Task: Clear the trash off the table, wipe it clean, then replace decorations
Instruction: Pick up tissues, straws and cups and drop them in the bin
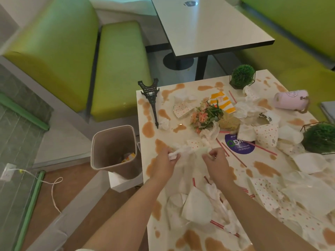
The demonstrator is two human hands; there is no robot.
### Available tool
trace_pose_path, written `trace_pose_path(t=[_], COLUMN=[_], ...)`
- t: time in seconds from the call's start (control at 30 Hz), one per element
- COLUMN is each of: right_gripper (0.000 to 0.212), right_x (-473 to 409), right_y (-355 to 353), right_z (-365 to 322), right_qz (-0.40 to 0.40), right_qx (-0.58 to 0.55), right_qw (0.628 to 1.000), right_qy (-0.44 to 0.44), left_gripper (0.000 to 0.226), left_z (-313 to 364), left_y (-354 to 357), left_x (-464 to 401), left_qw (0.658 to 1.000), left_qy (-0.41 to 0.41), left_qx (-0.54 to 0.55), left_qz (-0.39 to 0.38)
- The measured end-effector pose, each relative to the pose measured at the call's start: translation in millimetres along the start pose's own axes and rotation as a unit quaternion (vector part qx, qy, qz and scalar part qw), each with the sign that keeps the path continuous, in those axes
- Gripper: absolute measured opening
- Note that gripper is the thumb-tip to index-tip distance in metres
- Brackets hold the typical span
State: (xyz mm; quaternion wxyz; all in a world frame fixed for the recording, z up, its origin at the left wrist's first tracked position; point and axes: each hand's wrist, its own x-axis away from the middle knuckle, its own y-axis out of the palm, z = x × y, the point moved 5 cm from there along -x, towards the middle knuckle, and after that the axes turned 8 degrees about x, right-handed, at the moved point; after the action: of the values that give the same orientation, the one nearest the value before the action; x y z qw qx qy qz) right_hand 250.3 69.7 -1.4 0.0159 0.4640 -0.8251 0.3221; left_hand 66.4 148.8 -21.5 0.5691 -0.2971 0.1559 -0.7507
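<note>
green booths point(119, 69), second table point(208, 28), perhaps a cable point(52, 187)

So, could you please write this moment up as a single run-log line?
phase: clearing trash | left hand: grips crumpled napkin | right hand: pinches same napkin | bin: beside table, holds some trash | spills: unwiped

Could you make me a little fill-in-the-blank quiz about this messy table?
1. Both hands, left and right, hold crumpled white ____.
2. The miniature tower lies tipped over; its colour is ____.
3. The trash bin stands to the ____ of the table.
4. The knocked-over cup is ____.

Missing words: paper; black; left; pink
</note>
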Motion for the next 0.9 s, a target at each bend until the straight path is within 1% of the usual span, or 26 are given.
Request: trace_pose_path(t=[0.07,0.13,0.17,0.23,0.27,0.33,0.37,0.4,0.47,0.53,0.57,0.63,0.7,0.77,0.83,0.9], right_gripper=[0.018,0.019,0.021,0.026,0.030,0.037,0.041,0.042,0.039,0.038,0.038,0.040,0.041,0.039,0.038,0.038], right_x=[0,-1,0,0,0,1,3,6,8,10,12,15,18,19,18,16], right_y=[0,4,8,18,25,38,46,56,73,89,100,121,142,165,188,211], right_z=[-9,-15,-20,-28,-30,-39,-46,-52,-60,-67,-72,-86,-100,-114,-126,-138], right_qz=[0.009,0.011,0.010,-0.006,-0.022,-0.051,-0.067,-0.083,-0.106,-0.112,-0.113,-0.118,-0.124,-0.127,-0.130,-0.137], right_qx=[-0.031,-0.062,-0.074,-0.118,-0.146,-0.172,-0.168,-0.157,-0.143,-0.132,-0.121,-0.105,-0.084,-0.052,-0.025,-0.011], right_qw=[0.999,0.998,0.997,0.993,0.989,0.984,0.984,0.984,0.984,0.985,0.986,0.987,0.989,0.991,0.991,0.990], right_qy=[-0.007,0.003,0.005,0.010,0.017,0.020,0.013,0.008,0.004,0.004,0.004,0.004,0.001,-0.004,-0.010,-0.019], left_gripper=[0.018,0.015,0.023,0.048,0.053,0.041,0.036,0.037,0.036,0.024,0.019,0.020,0.028,0.030,0.022,0.013], left_z=[-1,3,5,6,3,-7,-13,-22,-37,-47,-53,-66,-76,-91,-104,-115], left_y=[-5,-13,-17,-26,-32,-45,-54,-63,-77,-91,-101,-122,-140,-154,-166,-181], left_x=[-2,-2,-3,-4,-6,-7,-7,-8,-13,-14,-16,-17,-18,-21,-27,-34], left_qw=[0.997,0.986,0.980,0.973,0.973,0.977,0.978,0.976,0.963,0.948,0.944,0.950,0.956,0.942,0.936,0.943], left_qy=[-0.012,-0.032,-0.033,-0.034,-0.038,-0.050,-0.060,-0.073,-0.105,-0.133,-0.144,-0.141,-0.131,-0.150,-0.151,-0.148], left_qx=[0.078,0.160,0.194,0.230,0.228,0.204,0.197,0.199,0.238,0.278,0.280,0.247,0.218,0.258,0.273,0.238], left_qz=[0.014,0.018,0.018,0.017,0.019,0.029,0.042,0.058,0.072,0.082,0.097,0.129,0.149,0.155,0.163,0.180])
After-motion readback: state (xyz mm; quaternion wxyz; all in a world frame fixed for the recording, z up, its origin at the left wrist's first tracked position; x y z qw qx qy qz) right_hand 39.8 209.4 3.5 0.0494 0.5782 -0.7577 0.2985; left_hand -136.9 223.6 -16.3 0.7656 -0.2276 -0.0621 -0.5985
